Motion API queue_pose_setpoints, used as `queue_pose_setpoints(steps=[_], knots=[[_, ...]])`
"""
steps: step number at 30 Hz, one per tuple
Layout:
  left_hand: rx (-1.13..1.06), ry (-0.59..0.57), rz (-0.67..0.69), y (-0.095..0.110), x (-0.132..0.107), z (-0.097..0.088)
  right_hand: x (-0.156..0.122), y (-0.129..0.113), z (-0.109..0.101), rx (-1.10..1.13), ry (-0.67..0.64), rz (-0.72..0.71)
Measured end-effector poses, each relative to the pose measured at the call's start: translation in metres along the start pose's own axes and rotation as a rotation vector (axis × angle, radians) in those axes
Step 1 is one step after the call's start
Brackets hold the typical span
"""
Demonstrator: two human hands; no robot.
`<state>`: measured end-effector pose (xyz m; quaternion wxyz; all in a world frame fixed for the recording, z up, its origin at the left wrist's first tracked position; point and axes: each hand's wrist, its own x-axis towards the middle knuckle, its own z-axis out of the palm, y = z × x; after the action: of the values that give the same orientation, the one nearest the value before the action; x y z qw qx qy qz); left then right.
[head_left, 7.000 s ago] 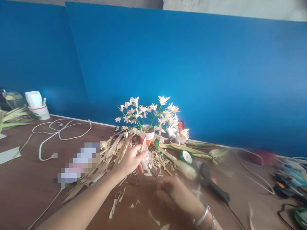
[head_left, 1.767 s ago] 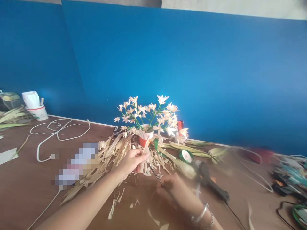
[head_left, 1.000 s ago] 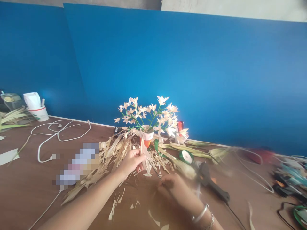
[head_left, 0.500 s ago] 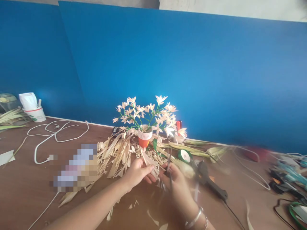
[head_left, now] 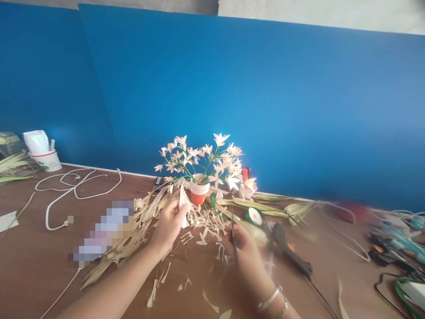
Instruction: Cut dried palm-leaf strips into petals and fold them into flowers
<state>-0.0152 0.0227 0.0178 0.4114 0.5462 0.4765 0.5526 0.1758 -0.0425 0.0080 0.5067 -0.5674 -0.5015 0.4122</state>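
Between the thumb and fingers of my left hand is a pale piece of dried husk, held upright just in front of the paper cups. My right hand is closed around a pair of scissors, whose thin blades point up and away from me. Cut husk scraps lie on the table between and beyond my hands. Behind them, stacked paper cups hold a bunch of cream husk flowers on green stems.
Dried husk strips spread to the left, near a white cable. On the right lie a green tape roll, a black glue gun and tangled cords. A blue panel stands along the back edge.
My left hand has moved left and away from the scissors, carrying the husk piece toward the cups. My right hand stays nearly in place with the scissors.
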Motion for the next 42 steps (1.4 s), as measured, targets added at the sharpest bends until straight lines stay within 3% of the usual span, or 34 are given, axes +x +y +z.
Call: queue_pose_setpoints(steps=[2, 5, 8, 11, 13, 15, 17, 20, 24, 29, 35, 39, 42], knots=[[0.060, -0.187, 0.043, 0.012, 0.001, -0.005, 0.000, 0.000, 0.000, -0.014, 0.010, -0.030], [0.239, -0.520, 0.003, 0.030, 0.006, -0.016, 0.000, -0.003, 0.000, -0.019, 0.001, -0.057], [0.434, -0.646, -0.055, 0.034, 0.016, -0.036, -0.001, -0.003, 0.000, -0.049, -0.019, -0.072], [0.596, -0.603, -0.060, 0.026, 0.024, -0.058, -0.002, 0.002, 0.001, -0.078, -0.016, -0.103], [0.760, -0.452, 0.055, 0.022, 0.021, -0.063, -0.002, 0.008, 0.001, -0.107, -0.026, -0.119], [0.921, -0.349, 0.219, 0.021, 0.011, -0.056, -0.001, 0.014, 0.002, -0.147, -0.044, -0.132], [0.997, -0.377, 0.338, 0.022, -0.004, -0.035, -0.001, 0.018, 0.001, -0.181, -0.051, -0.155], [0.848, -0.547, 0.412, 0.020, -0.029, 0.003, -0.003, 0.018, 0.001, -0.218, -0.057, -0.177], [0.774, -0.544, 0.359, 0.008, -0.046, 0.030, -0.007, 0.012, 0.002, -0.271, -0.110, -0.185], [0.642, -0.426, 0.260, -0.005, -0.046, 0.028, -0.007, 0.012, 0.003, -0.396, -0.043, -0.183], [0.401, -0.350, 0.081, -0.011, -0.030, 0.018, 0.004, 0.017, -0.014, -0.690, -0.037, -0.034], [0.282, -0.282, 0.129, -0.018, -0.023, 0.011, 0.001, 0.006, -0.020, -1.024, -0.052, 0.103], [0.259, -0.201, 0.213, -0.022, -0.023, 0.008, -0.005, -0.002, -0.018, -1.134, -0.053, 0.107]])
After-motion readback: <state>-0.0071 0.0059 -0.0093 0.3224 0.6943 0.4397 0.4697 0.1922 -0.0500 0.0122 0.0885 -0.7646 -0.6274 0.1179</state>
